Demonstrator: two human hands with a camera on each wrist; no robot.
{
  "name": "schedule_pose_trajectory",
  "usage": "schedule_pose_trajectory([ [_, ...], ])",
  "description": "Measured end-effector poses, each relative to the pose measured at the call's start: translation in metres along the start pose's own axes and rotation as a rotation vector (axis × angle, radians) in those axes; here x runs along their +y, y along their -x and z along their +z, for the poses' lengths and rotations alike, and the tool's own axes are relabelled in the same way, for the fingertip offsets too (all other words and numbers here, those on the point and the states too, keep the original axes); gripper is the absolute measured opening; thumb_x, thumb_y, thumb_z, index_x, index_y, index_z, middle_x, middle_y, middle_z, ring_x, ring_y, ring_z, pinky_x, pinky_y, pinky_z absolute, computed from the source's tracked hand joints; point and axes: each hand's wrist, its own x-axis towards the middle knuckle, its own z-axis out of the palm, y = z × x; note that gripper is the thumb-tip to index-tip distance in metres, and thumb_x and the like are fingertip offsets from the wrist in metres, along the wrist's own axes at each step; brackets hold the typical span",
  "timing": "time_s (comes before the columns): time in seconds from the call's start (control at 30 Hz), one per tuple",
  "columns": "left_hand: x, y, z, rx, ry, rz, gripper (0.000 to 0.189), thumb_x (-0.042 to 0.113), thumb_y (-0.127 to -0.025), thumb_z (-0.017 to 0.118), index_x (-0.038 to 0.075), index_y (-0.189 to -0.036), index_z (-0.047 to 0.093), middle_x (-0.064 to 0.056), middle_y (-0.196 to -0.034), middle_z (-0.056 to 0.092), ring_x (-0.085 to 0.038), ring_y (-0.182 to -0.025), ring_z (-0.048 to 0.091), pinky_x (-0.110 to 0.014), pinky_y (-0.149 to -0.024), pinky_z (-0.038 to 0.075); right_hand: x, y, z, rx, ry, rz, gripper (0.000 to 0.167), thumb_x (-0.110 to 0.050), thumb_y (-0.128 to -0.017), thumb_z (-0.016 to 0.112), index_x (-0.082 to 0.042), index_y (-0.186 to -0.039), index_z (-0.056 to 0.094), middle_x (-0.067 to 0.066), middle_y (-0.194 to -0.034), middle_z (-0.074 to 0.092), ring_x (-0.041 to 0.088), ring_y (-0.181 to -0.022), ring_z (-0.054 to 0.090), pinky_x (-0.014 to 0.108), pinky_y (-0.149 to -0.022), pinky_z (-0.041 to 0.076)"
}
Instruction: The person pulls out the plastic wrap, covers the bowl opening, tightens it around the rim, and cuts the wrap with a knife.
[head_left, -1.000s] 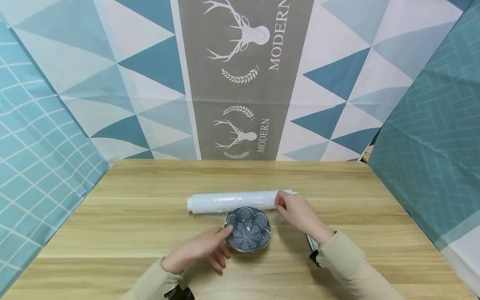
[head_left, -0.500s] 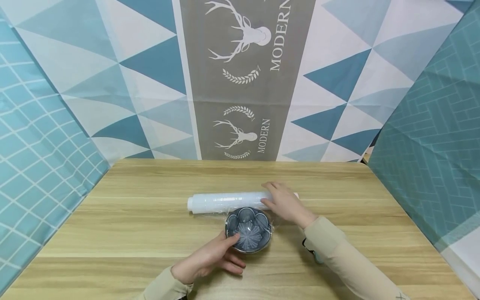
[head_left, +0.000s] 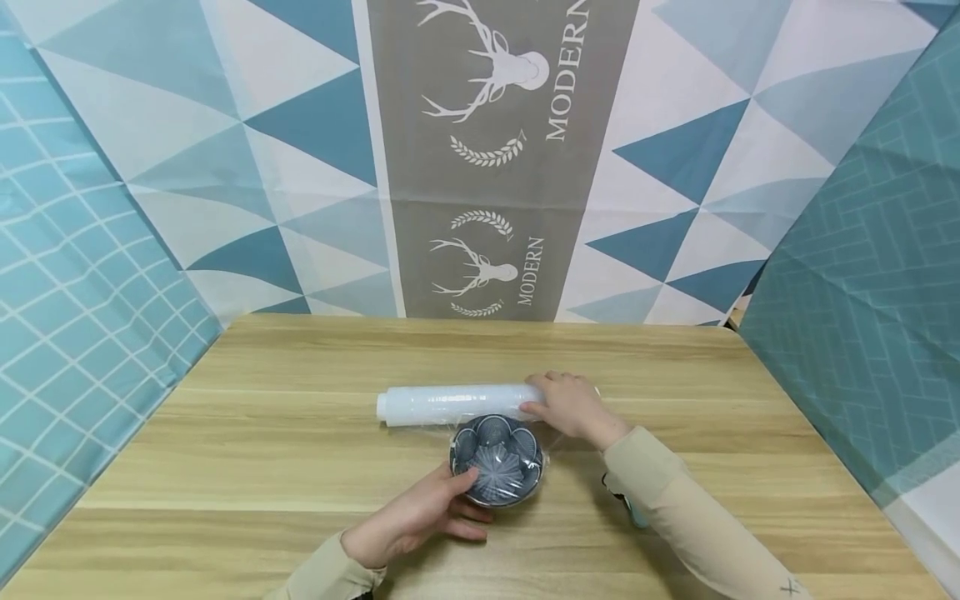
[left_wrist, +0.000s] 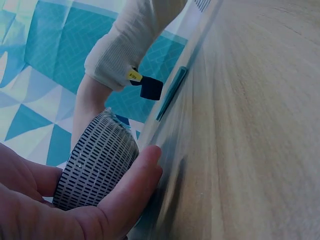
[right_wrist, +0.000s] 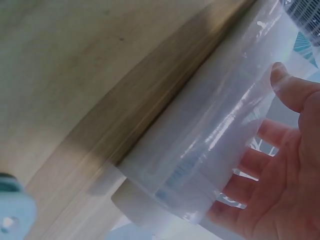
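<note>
My left hand grips the round, dark blue-grey bowl with a petal-shaped inside at its near left side, my thumb over the rim and my other fingers below and outside it. From my left wrist, the bowl's outer wall shows rows of small dark dashes on a pale ground. The bowl sits in front of me on the pale wood-grained table, and clear, shiny plastic film lies over its mouth, with wrinkled edges sticking out at the right.

Just beyond the bowl, the long white roll of plastic wrap lies crosswise on the table. My right hand holds it near its right end, fingers reaching over the far side and thumb on the near side. The roll's narrower core shows past the wrap at the left end.

A flat teal object lies on the table by my right forearm, partly hidden by my beige sleeve; I cannot tell what it is. Behind everything hangs a cloth with blue and white triangles and white stag heads
</note>
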Motion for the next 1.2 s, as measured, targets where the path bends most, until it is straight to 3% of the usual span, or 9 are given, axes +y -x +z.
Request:
schedule_pose_trajectory([
  [0.3,0.001,0.001,-0.003,-0.008,-0.016,-0.012,0.054,0.021,-0.098,0.033,-0.01,-0.137,0.01,-0.029,-0.111,0.053,-0.03,-0.087,0.06,-0.047,-0.076,0.051,-0.003,0.005,-0.004,-0.014,0.011,0.022,0.053,-0.045,-0.085,0.056,-0.006,-0.12,0.054,0.018,-0.108,0.061,0.033,-0.096,0.059,0.047,-0.082,0.047],
  [0.6,0.001,0.003,-0.012,0.017,-0.075,-0.024,0.057,0.024,-0.097,0.037,-0.012,-0.134,0.014,-0.028,-0.106,0.055,-0.028,-0.085,0.061,-0.046,-0.073,0.052,-0.004,0.012,-0.005,-0.047,0.024,0.107,0.05,-0.05,-0.082,0.058,-0.008,-0.11,0.057,0.016,-0.1,0.064,0.03,-0.084,0.061,0.045,-0.071,0.048],
  [0.87,0.003,0.005,-0.019,0.044,-0.146,-0.024,0.056,0.029,-0.097,0.038,-0.012,-0.131,0.019,-0.025,-0.1,0.059,-0.026,-0.082,0.062,-0.044,-0.07,0.053,0.0,0.019,-0.011,-0.078,0.102,0.073,0.049,-0.052,-0.082,0.056,-0.009,-0.106,0.057,0.011,-0.095,0.066,0.026,-0.082,0.062,0.043,-0.065,0.048],
  [1.07,0.006,0.006,-0.023,0.073,-0.2,-0.026,0.052,0.031,-0.098,0.035,-0.011,-0.127,0.025,-0.021,-0.088,0.062,-0.025,-0.079,0.063,-0.043,-0.068,0.054,0.002,0.024,-0.013,-0.076,0.123,0.037,0.041,-0.052,-0.08,0.058,-0.011,-0.086,0.054,0.001,-0.07,0.057,0.017,-0.061,0.051,0.034,-0.053,0.04],
  [1.2,0.007,0.004,-0.025,0.078,-0.216,-0.025,0.054,0.034,-0.097,0.036,-0.009,-0.128,0.025,-0.019,-0.085,0.062,-0.023,-0.075,0.062,-0.041,-0.067,0.054,0.001,0.028,-0.013,-0.072,0.144,0.035,0.045,-0.054,-0.079,0.059,-0.01,-0.084,0.053,0.001,-0.065,0.052,0.017,-0.056,0.047,0.033,-0.05,0.039],
])
